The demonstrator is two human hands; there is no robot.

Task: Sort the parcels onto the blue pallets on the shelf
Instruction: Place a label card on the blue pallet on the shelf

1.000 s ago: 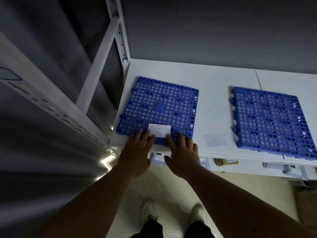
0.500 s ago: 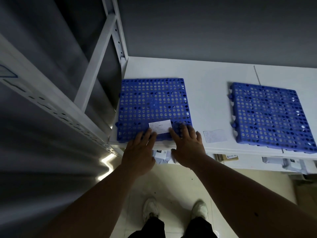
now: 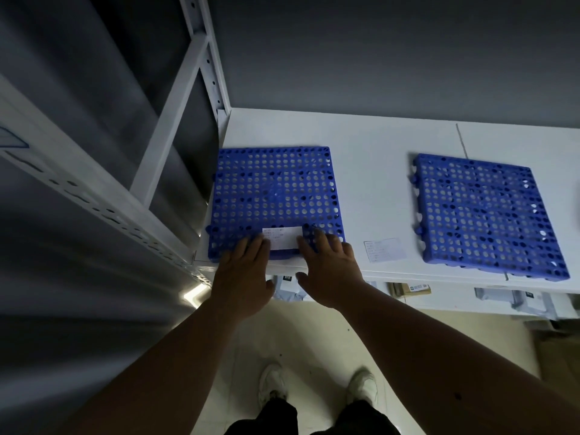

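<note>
White shelf [image 3: 376,146] against a grey wall carried two blue pallets. From the head view, the left hand [image 3: 241,277] and right hand [image 3: 326,271] lay flat, fingers straight, on the near edge of the left pallet [image 3: 276,189], flanking its paper label [image 3: 282,238]. Parcels [image 3: 514,301], seemingly grey mailers, lay on the shelf below, nearer the right hand.
</note>
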